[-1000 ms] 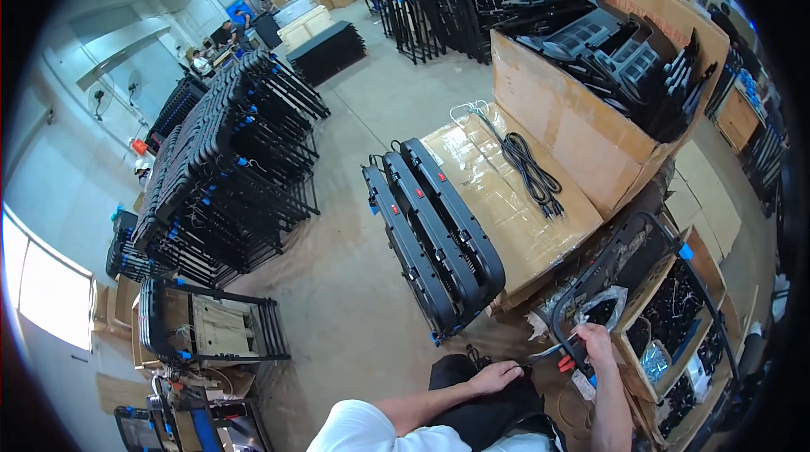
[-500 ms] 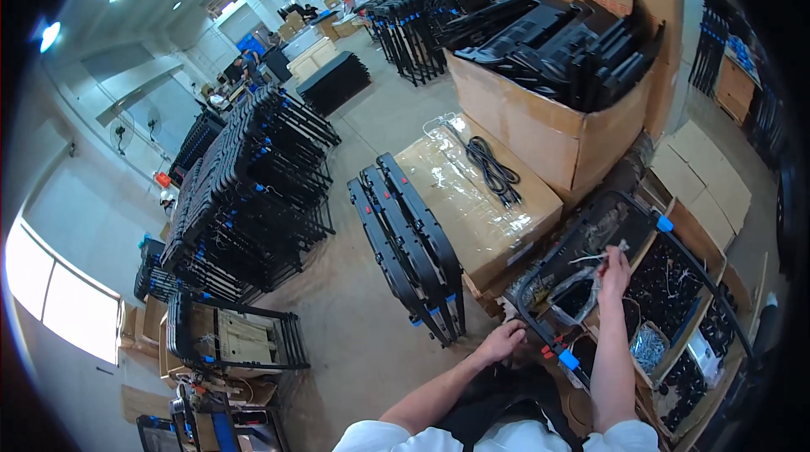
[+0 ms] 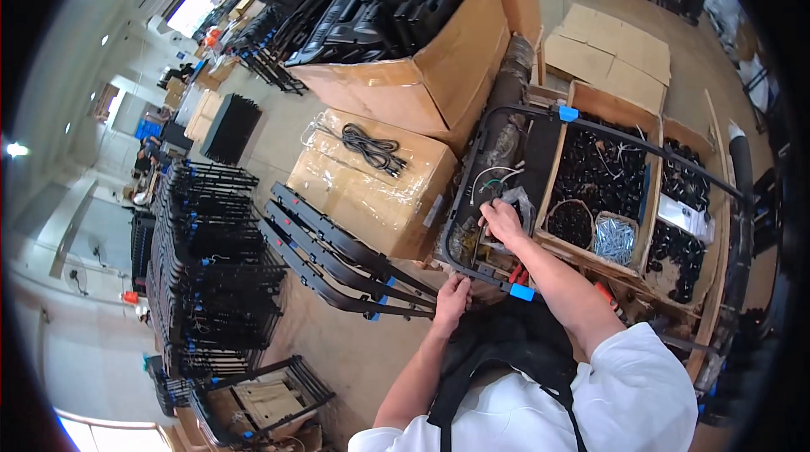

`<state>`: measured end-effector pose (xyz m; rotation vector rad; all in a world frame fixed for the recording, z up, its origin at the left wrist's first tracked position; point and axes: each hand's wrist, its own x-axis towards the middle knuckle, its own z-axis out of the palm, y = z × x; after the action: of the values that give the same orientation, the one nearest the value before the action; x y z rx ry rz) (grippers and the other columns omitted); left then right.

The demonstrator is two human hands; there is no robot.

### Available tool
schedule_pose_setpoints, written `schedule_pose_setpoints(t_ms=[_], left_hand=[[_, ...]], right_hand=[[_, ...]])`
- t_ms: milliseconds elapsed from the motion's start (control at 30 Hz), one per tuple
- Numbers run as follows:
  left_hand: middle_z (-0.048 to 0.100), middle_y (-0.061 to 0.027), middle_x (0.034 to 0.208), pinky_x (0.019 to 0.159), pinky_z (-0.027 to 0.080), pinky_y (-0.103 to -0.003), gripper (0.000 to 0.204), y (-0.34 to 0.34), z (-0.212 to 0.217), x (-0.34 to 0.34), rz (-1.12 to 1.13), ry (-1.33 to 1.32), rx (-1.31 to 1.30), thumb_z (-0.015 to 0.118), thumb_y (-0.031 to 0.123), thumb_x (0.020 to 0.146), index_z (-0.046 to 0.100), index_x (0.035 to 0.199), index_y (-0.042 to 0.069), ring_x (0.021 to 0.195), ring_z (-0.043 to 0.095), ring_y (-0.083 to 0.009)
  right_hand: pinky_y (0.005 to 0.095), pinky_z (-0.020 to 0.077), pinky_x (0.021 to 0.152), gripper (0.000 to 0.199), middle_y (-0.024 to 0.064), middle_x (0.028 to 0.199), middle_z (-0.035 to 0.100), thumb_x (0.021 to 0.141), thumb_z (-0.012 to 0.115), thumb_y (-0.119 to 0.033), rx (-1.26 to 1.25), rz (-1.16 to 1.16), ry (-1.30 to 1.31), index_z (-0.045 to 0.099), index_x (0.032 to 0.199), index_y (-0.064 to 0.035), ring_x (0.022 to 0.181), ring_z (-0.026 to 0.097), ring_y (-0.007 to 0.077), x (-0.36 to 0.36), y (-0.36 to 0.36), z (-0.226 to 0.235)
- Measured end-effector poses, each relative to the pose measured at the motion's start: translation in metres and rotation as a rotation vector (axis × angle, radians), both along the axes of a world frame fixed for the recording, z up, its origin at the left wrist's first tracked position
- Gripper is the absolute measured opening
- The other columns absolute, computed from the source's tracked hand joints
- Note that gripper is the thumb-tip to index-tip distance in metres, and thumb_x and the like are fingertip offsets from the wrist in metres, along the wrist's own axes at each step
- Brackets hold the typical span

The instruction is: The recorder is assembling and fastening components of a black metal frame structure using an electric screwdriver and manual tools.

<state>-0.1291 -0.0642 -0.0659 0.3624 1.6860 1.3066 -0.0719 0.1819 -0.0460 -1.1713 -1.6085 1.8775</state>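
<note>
A black tubular frame point(image 3: 467, 190) with blue clips lies across the work surface in front of me. My left hand point(image 3: 452, 303) is closed at its near left corner, fingers curled against the tube; what they grip is hidden. Inside the frame, my right hand point(image 3: 504, 222) reaches down with its fingers pinched together, and I cannot make out what is in them. Next to those fingers lie a clear plastic bag point(image 3: 521, 205) and a thin white cable point(image 3: 496, 170). Red-handled pliers point(image 3: 517, 272) sit between the right forearm and the frame's near edge.
Wooden trays point(image 3: 553, 190) on the right hold black small parts and a box of silver screws point(image 3: 614, 238). Left of the frame, a carton point(image 3: 371, 199) bears a coiled black cable point(image 3: 371, 148). Several black curved frames point(image 3: 337, 266) lean beside it. Behind stands a big carton point(image 3: 439, 93) of black panels.
My view has swung right and down toward the trays. My right hand has dropped from beside the white cable to the plastic bag; the left stays at the frame's corner.
</note>
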Motion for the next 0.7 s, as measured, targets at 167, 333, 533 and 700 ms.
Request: schedule_pose_setpoints(t_ms=[167,333,533,700], left_hand=[[0.069,-0.0028,0.087,0.068,0.051,-0.027,0.02,0.007,0.008,0.003,-0.017,-0.052,0.016,0.059,0.02,0.107,0.068,0.108,0.002,0.074,0.062,-0.0103],[0.072,-0.0061,0.095,0.074,0.053,-0.027,0.022,-0.004,0.011,0.002,0.023,-0.153,-0.01,0.059,0.019,0.107,0.068,0.112,0.0,0.081,0.066,-0.0126],[0.072,-0.0057,0.095,0.08,0.055,-0.028,0.024,0.005,0.026,0.002,-0.006,-0.076,-0.047,0.062,0.021,0.105,0.068,0.113,-0.002,0.082,0.066,-0.013],[0.072,-0.0047,0.09,0.068,0.051,-0.025,0.023,0.003,0.02,0.002,0.017,-0.011,-0.03,0.066,0.023,0.104,0.07,0.111,0.001,0.076,0.065,-0.0104]], right_hand=[[0.043,0.0568,0.068,0.044,0.0157,0.069,0.071,0.101,0.048,-0.033,0.245,0.171,-0.177,0.067,0.083,0.0021,0.058,0.07,0.0295,-0.008,0.024,-0.014],[0.0443,0.056,0.074,0.042,0.0133,0.069,0.071,0.098,0.051,-0.033,0.213,0.375,-0.355,0.069,0.079,-0.0011,0.066,0.071,0.0297,-0.018,0.022,0.006],[0.0421,0.0543,0.069,0.043,0.012,0.066,0.07,0.099,0.052,-0.036,0.176,0.334,-0.269,0.07,0.079,-0.0019,0.062,0.068,0.026,-0.016,0.011,0.011],[0.0392,0.0531,0.064,0.042,0.0105,0.065,0.069,0.102,0.053,-0.036,0.121,0.341,-0.269,0.07,0.082,-0.0027,0.057,0.065,0.0218,-0.01,0.006,0.014]])
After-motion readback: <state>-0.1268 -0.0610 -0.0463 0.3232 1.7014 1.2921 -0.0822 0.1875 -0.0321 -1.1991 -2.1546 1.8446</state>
